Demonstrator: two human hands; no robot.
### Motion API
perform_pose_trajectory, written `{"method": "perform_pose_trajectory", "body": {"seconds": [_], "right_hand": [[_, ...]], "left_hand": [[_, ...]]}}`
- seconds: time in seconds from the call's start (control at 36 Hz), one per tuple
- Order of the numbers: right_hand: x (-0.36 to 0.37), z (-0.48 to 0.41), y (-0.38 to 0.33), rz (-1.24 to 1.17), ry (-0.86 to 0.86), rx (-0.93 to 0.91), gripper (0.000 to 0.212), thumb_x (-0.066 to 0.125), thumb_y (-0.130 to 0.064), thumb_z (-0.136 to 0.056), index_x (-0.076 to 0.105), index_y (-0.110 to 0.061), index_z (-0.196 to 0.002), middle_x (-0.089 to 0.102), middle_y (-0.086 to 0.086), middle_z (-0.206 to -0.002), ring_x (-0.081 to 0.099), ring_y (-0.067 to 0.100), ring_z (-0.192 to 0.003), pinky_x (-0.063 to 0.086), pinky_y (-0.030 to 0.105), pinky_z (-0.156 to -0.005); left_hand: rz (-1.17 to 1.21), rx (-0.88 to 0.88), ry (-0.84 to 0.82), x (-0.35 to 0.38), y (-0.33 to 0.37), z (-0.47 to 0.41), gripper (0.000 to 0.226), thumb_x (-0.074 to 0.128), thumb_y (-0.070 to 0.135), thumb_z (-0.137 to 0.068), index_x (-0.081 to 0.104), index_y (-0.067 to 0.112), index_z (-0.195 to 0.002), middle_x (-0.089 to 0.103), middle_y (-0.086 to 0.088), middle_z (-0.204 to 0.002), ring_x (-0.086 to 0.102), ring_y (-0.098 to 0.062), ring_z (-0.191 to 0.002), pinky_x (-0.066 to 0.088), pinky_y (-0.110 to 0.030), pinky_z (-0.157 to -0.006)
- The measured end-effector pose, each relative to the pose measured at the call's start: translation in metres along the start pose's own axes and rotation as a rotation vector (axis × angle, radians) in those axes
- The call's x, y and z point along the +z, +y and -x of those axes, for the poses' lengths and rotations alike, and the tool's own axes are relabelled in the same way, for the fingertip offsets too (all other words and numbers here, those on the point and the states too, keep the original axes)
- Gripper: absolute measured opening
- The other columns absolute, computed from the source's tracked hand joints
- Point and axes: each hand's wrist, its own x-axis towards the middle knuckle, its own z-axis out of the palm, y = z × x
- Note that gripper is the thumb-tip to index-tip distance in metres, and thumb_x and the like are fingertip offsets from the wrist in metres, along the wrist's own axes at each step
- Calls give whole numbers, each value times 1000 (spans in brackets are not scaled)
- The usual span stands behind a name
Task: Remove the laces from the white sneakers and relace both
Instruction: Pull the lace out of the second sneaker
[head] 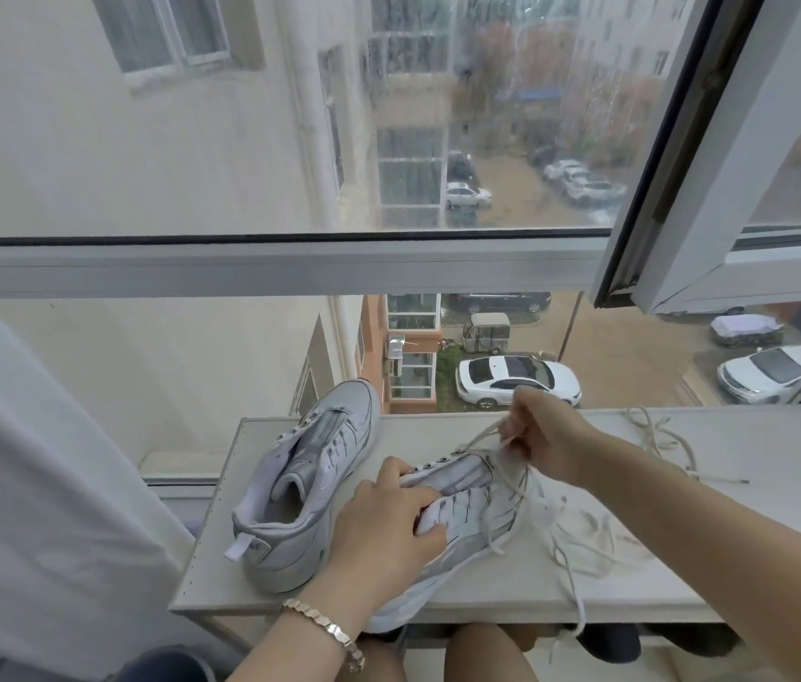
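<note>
Near edge of board, centre: sneaker (477,504) in work lies with its toe towards the far right; its heel overhangs the near edge towards the person's lap.
Lace (479,439): threaded only through the eyelets nearest the toe; upper eyelets show empty; slack trails over the sneaker's right side onto the board (634,583) and off the near edge.
Left hand (388,524): fingers curled over the collar and tongue, gripping the upper. Judged purpose: to pin the sneaker down so a pull on the lace does not drag it.
Right hand (543,435): raised above the toe end, fingertips pinching a taut run of lace that rises from an eyelet. Judged purpose: to draw the lace clear of that eyelet.
Step in hand: probably unlacing, though threading cannot be ruled out.
Second sneaker (310,475): left part of the board, upright, toe at the far edge; no lace visible in it.
Loose lace (669,435): heaped at the far right of the board, well apart from both sneakers; likely set aside for relacing.
Progress: early; relacing apparently not begun.
Surroundings: window frame (290,253) beyond the far edge; pale fabric (20,460) at left.
</note>
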Motion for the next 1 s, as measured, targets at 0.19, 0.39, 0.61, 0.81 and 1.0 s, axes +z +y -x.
{"method": "perform_pose_trajectory", "body": {"seconds": [0.19, 0.39, 0.61, 0.81, 1.0], "right_hand": [[-38, -4, -39, -445, 354, -180, 29, 37, -5, -83, 28, -15, -58, 24, -4, -30, 24, 11, -25, 31, 17, -39], [-52, 4, -44, 330, 763, -746, 37, 49, -6, -73, 22, -17, -51, 18, 1, -52, 19, 17, -54, 16, 21, -43], [-5, 12, -17, 1001, 198, -646, 23, 56, -4, -77, 45, -7, -57, 66, 9, -73, 64, 20, -76, 43, 28, -55], [5, 14, 5, 1148, -19, -527, 15, 63, -28, -82, 49, -28, -78, 47, -12, -61, 42, 1, -53, 31, 18, -48], [9, 12, 15, 1340, 101, -656, 10, 61, -36, -85, 67, -29, -89, 41, -18, -64, 44, 7, -72, 29, 20, -52]], "left_hand": [[-13, -3, 1, -1, 2, -1, 26, 48, 41, -89, 58, 36, -112, 32, 11, -122, 42, -15, -103, 40, -27, -78], [1, -14, 2, 1, 1, -1, 26, 48, 43, -88, 58, 38, -111, 31, 12, -125, 42, -15, -104, 40, -27, -79], [39, -15, 9, 1, 2, 0, 21, 50, 40, -88, 61, 34, -104, 32, 11, -121, 46, -17, -99, 43, -32, -84], [34, -16, -1, 0, 2, 0, 23, 50, 39, -88, 60, 34, -107, 31, 10, -124, 44, -18, -102, 43, -32, -85], [23, -21, 3, 1, 3, -1, 25, 50, 41, -87, 60, 36, -109, 31, 10, -126, 42, -18, -103, 41, -31, -86]]}}
